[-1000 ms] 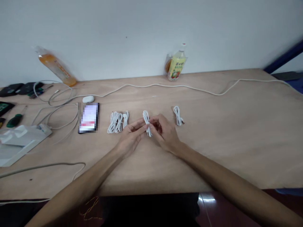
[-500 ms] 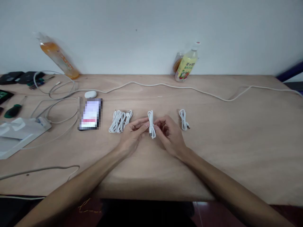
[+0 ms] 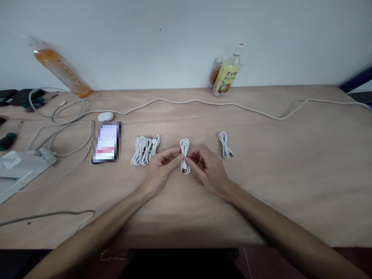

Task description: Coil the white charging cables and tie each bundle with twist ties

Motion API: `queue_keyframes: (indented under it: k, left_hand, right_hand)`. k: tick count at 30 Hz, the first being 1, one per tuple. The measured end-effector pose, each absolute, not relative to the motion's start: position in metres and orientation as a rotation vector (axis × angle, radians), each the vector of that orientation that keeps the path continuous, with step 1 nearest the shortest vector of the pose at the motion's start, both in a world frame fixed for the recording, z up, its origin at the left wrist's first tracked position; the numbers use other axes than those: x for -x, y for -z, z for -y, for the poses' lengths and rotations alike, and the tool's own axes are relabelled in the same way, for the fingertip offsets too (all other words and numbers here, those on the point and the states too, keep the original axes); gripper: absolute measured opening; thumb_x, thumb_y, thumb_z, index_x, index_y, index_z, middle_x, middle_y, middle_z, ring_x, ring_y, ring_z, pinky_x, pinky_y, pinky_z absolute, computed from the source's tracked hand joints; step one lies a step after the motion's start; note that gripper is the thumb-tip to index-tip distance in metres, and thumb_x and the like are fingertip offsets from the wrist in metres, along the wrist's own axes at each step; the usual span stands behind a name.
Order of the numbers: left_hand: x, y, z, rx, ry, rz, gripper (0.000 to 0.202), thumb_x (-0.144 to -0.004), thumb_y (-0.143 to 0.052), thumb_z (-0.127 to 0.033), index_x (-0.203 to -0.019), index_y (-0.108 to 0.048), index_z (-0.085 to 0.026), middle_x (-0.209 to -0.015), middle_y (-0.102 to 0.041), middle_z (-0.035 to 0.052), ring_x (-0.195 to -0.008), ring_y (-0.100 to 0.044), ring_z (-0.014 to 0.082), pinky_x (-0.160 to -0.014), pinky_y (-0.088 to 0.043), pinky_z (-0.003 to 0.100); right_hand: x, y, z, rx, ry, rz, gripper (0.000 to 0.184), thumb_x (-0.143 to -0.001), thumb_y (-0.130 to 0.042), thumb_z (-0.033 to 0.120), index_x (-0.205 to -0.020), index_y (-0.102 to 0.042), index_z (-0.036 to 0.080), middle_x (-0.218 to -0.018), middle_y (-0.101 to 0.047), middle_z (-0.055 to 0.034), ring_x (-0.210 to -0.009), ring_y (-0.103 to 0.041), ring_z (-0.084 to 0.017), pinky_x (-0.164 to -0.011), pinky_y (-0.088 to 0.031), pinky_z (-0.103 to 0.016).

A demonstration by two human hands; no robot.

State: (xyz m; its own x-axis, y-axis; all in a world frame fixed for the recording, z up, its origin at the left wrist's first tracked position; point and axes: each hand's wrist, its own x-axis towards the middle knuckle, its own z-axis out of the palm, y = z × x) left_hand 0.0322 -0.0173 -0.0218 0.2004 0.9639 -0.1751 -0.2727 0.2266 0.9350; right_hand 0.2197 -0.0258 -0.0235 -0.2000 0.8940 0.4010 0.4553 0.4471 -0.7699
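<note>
A small coiled white cable stands between my two hands over the middle of the wooden table. My left hand pinches the coil from the left with thumb and fingers. My right hand pinches it from the right, fingers curled. A pile of several coiled white cables lies just left of my left hand. One more small white coil lies to the right of my right hand.
A phone and a white earbud case lie left of the pile. A long white cord crosses the back. Two drink bottles lean at the wall. Loose cables, a plastic bag and tools crowd the far left.
Both hands stay on the coil, which now looks shorter and more bunched between the fingers. The view has shifted slightly; other items lie as before.
</note>
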Motion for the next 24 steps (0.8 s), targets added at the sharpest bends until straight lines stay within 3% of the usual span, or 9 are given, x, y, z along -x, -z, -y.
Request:
queue_keyframes:
  k: [8,15,24]
  left_hand:
    - [-0.0268,0.0172,0.0166,-1.007,-1.011,-0.888,0.03,-0.089,-0.092,-0.042,-0.113,-0.09,-0.025,-0.115,-0.087,0.007,-0.116,-0.079,0.0256,-0.106,-0.059,0.036]
    - [-0.0231,0.0184,0.0174,-1.015,-0.932,-0.865,0.033,-0.092,-0.09,-0.042,-0.119,-0.088,-0.024,-0.109,-0.086,0.0067,-0.099,-0.077,0.0199,-0.092,-0.059,0.031]
    - [-0.0272,0.0179,0.0183,-0.92,-0.98,-0.814,0.039,-0.086,-0.096,-0.042,-0.118,-0.087,-0.022,-0.12,-0.085,0.0083,-0.113,-0.076,0.0245,-0.108,-0.056,0.039]
  right_hand:
    - [-0.2208,0.022,0.0266,1.112,-0.725,1.854,0.011,-0.11,-0.062,0.032,-0.1,-0.065,0.027,-0.086,-0.068,-0.0003,-0.069,-0.059,-0.018,-0.065,-0.05,-0.033]
    - [-0.2224,0.0236,0.0224,1.022,-0.796,1.84,0.017,-0.111,-0.059,0.028,-0.095,-0.062,0.025,-0.086,-0.067,0.0005,-0.07,-0.057,-0.017,-0.069,-0.049,-0.031]
    - [-0.2235,0.0253,0.023,1.047,-0.711,1.877,0.017,-0.111,-0.054,0.024,-0.094,-0.058,0.025,-0.084,-0.067,-0.0001,-0.069,-0.056,-0.018,-0.07,-0.048,-0.032]
